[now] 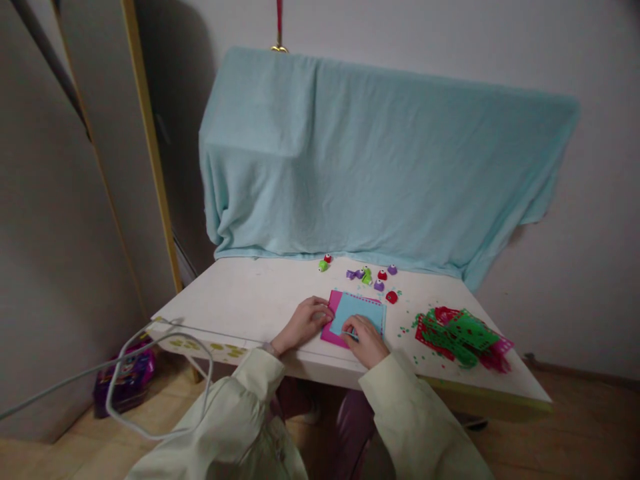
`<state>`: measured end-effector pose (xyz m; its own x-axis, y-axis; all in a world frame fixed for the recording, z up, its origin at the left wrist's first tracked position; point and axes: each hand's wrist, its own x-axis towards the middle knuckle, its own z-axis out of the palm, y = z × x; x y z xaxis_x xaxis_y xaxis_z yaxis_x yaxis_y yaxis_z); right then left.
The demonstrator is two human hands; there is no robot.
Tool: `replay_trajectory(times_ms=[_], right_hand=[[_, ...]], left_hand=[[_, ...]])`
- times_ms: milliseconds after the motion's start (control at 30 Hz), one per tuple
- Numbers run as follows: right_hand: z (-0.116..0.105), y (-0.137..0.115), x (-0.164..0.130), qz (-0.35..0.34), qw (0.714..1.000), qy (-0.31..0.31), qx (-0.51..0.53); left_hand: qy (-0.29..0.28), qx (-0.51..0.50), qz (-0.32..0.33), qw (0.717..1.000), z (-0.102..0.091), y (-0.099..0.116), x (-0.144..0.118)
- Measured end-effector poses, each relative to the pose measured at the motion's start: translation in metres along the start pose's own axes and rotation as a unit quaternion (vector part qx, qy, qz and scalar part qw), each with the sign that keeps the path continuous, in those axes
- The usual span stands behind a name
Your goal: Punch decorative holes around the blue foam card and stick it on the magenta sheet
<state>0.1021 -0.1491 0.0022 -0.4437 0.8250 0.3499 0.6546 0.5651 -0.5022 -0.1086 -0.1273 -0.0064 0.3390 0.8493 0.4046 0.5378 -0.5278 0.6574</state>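
A person seated at a white table (240, 300) presses the left hand (303, 322) flat on the left edge of a pink card (331, 319), fingers spread and grasping nothing, seemingly to keep it from sliding. The right hand (367, 339) rests on a light blue sheet (361, 311) laid over the card at the table's near edge; whether it pinches something thin cannot be told. Small coloured punches (373, 275) sit just beyond, within reach. Punched green and red paper (463, 337) lies heaped to the right, and a pale blue cloth (370, 160) drapes the far wall.
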Motion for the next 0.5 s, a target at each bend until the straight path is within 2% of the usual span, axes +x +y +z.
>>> replay_trajectory(times_ms=[267, 500], right_hand=[[0.019, -0.011, 0.013, 0.007, 0.999, 0.007, 0.049], [0.021, -0.008, 0.011, -0.01, 0.998, 0.016, 0.055]], left_hand=[[-0.013, 0.022, -0.001, 1.0, 0.0, -0.008, 0.011], [-0.013, 0.034, -0.005, 0.999, 0.004, -0.014, 0.012]])
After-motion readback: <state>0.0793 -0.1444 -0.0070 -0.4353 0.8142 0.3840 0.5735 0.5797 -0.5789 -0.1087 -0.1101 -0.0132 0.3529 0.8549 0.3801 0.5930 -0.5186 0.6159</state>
